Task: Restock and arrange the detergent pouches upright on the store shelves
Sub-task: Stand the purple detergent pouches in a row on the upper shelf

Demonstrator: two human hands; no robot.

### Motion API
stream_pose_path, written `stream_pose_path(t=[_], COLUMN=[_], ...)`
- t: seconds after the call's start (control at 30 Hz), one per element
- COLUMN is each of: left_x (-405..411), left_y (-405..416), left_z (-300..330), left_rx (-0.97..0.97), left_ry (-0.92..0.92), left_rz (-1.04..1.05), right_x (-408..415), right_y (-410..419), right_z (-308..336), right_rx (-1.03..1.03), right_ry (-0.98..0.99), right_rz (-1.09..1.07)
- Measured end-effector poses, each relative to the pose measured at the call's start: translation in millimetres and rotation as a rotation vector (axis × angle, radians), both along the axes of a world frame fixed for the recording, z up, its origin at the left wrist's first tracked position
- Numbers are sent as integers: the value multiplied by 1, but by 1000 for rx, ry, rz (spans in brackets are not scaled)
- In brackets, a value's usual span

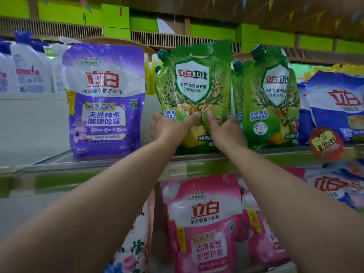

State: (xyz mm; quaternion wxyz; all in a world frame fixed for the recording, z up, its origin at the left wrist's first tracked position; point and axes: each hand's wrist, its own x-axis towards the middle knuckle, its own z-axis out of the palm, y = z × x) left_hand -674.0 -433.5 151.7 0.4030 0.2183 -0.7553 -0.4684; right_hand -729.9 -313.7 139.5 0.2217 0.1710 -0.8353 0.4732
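Gripping the green 立白卫仕 pouch (194, 91) upright, left hand (169, 129) and right hand (226, 131) pinch its front.

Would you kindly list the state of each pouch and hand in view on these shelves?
Green pouch: upright on the upper shelf, held low by both hands, cap on.
Left hand: grips the pouch's lower left.
Right hand: grips its lower right.
Second green pouch: upright, capped, untouched.
Purple pouch: upright, untouched.
Pink pouch: upright on the shelf below.
Blue bag: leaning back.
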Motion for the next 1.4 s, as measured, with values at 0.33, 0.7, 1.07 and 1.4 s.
stream_pose_path(t=[0.33,0.7,1.07,1.4], left_x=[15,5,-19,-38], left_y=[-10,-9,-15,-23], left_z=[3,4,4,8], left_rx=[30,-6,-8,-12], left_ry=[-168,-212,-255,-281], left_rz=[-122,-82,-46,-3], right_x=[25,15,-23,-45], right_y=[5,-2,-23,-31], right_z=[13,15,14,13], right_rx=[7,28,3,-5], right_ry=[-96,-99,-142,-158], right_rz=[119,134,138,165])
